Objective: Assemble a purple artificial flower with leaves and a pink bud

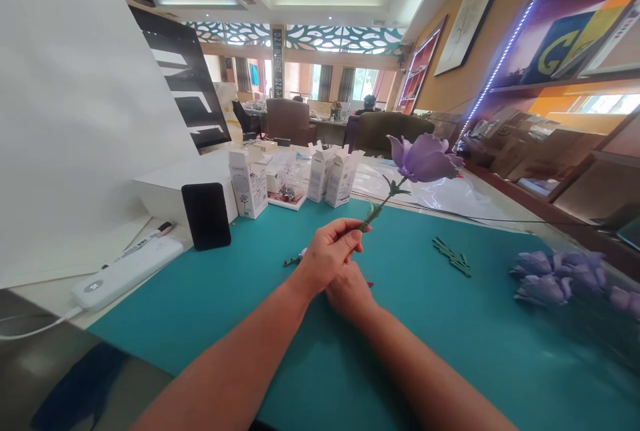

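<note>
A purple artificial flower [425,156] with a green stem and small leaves leans up to the right above the mat. My left hand [330,251] is closed around its stem, thumb and fingers pressed together. Just below and partly behind it, my right hand [350,288] is curled closed at the lower end of the stem; most of its fingers are hidden. Behind my left wrist lies a small green piece with a red tip [290,261], partly covered. A bit of red [370,284] shows beside my right hand.
Green stem pieces [453,258] lie on the teal mat [480,338], with several purple flower heads [555,274] at the right. White boxes [249,184] stand behind the mat. A black phone [206,216] leans upright left, near a white power strip [127,274].
</note>
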The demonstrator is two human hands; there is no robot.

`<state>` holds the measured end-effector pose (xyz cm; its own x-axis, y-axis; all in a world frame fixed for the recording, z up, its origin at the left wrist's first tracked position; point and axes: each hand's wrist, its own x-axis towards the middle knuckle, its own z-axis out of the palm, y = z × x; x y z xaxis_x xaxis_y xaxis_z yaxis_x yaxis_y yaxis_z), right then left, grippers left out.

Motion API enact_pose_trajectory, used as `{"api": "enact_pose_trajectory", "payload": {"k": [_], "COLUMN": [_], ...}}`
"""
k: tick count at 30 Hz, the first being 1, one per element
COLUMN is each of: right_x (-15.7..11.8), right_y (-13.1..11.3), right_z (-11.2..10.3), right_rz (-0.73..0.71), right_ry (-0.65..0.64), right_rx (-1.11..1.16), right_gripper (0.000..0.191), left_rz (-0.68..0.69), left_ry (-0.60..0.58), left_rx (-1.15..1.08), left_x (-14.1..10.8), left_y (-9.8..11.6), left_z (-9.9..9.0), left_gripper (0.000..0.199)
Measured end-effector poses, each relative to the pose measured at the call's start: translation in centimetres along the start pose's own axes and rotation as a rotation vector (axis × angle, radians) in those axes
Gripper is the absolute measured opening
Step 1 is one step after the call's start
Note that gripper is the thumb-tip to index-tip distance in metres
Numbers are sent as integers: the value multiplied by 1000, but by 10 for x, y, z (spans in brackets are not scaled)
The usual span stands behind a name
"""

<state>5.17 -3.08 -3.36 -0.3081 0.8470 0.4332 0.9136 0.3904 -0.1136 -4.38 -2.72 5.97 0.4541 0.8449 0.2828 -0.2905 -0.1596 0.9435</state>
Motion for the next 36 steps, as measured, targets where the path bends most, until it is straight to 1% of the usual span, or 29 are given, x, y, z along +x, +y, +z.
{"api": "enact_pose_trajectory", "payload": {"k": [1,3,6,11,14,16,20,21,22,26,29,33,36], "right_x": [5,11,13,3,-9,-20,-39,-41,-41,-29,-19,-16,-19], "right_y": [-7,-14,-8,17,23,24,24,24,25,34,47,64,64], "right_z": [5,13,17,6,-7,-16,-25,-25,-24,-18,-20,-36,-54], "right_rz": [22,60,110,186,198,152,-86,-112,-109,-11,104,346,459], "right_ry": [-9,-17,-25,-38,-34,-36,-82,-83,-72,26,120,246,290], "right_rx": [-40,-67,-84,-129,-145,-143,-99,-69,-31,125,202,341,459], "right_gripper": [39,44,44,33,24,18,16,16,16,13,11,15,15], "left_rz": [2,7,4,-9,-10,-12,-1,-2,-5,-13,-17,-14,-17], "left_ry": [-1,2,19,27,18,15,12,9,7,20,21,4,3], "left_rx": [11,30,30,3,-13,-4,19,24,27,22,25,49,66], "left_x": [0,1,2,2,2,1,2,2,2,3,3,4,3], "left_y": [-1,-2,-2,0,1,1,1,0,0,-1,-1,0,-1], "left_z": [-1,-1,-1,2,2,1,0,0,0,0,-1,-2,-1], "left_gripper": [31,30,29,30,31,31,31,32,32,34,33,32,30]}}
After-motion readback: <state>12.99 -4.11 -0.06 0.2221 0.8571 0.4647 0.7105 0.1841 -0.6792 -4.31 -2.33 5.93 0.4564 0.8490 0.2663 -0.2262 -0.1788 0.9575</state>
